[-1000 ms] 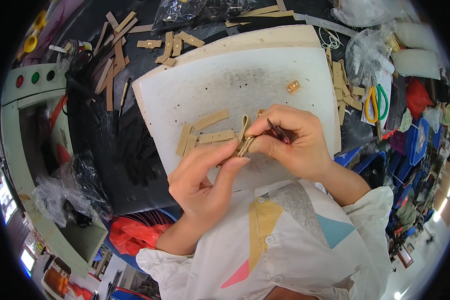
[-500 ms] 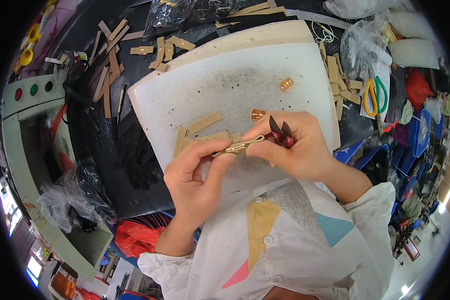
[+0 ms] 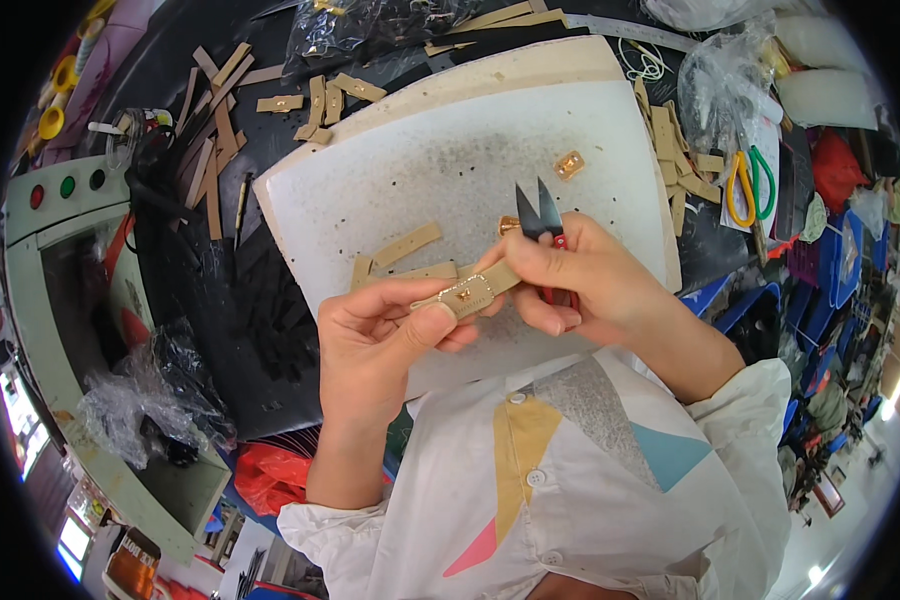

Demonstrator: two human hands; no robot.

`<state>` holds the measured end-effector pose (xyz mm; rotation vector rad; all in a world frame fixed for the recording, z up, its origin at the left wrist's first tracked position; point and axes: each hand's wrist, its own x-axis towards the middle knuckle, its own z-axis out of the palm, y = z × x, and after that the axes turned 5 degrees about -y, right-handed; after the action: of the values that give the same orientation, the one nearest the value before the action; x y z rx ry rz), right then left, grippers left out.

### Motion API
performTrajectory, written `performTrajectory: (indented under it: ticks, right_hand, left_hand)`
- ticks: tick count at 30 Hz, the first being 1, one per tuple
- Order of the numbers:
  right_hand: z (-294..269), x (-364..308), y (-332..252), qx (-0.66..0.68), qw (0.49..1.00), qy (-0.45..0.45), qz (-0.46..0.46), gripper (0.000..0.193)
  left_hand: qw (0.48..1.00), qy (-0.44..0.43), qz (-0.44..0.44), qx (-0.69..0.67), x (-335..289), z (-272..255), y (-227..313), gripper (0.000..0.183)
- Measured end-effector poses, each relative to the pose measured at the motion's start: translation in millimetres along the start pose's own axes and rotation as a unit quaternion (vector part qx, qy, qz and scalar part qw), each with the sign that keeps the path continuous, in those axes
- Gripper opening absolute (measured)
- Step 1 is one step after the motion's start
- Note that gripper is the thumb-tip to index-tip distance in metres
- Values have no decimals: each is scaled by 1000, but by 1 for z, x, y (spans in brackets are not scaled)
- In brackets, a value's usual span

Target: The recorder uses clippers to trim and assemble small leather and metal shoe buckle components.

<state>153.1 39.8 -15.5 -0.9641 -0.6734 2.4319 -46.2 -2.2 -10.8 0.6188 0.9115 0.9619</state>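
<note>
Over the near part of the white board, my left hand [image 3: 375, 325] pinches a tan strap piece [image 3: 466, 296] that bears a small gold-coloured fitting and a row of light stitching or beads. My right hand [image 3: 595, 275] holds red-handled thread snips [image 3: 542, 215], blades spread and pointing away from me. Its thumb and forefinger are at the strap's right end. Just beyond the right fingers sits a gold metal fitting [image 3: 508, 225], partly hidden. Another gold fitting [image 3: 569, 165] rests farther off on the board. Loose tan strips [image 3: 407, 244] lie beyond my left hand.
The white board [image 3: 340, 205] covers a black table. Finished-looking tan pieces [image 3: 317, 100] lie past its far left edge, more strips [image 3: 670, 140] to the right. Scissors with yellow and green handles [image 3: 751, 188] are at the right; a grey machine [image 3: 65, 210] stands at the left.
The strap piece has turned from edge-on to face up, showing its fitting. In my right hand the snips have swung upright, their blades now plainly visible.
</note>
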Motion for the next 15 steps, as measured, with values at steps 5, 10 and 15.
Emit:
performTrajectory:
  ticks: [5, 10, 15]
  right_hand:
    - [2, -2, -4, -97, 994, -25, -40, 23]
    - [6, 0, 2, -106, 992, -5, -66, 20]
    - [16, -3, 13, -239, 952, 79, -173, 14]
  left_hand:
    - [999, -15, 12, -25, -1, -1, -6, 16]
    - [999, 16, 39, 8, -2, 2, -8, 13]
    - [981, 84, 104, 141, -1, 12, -10, 13]
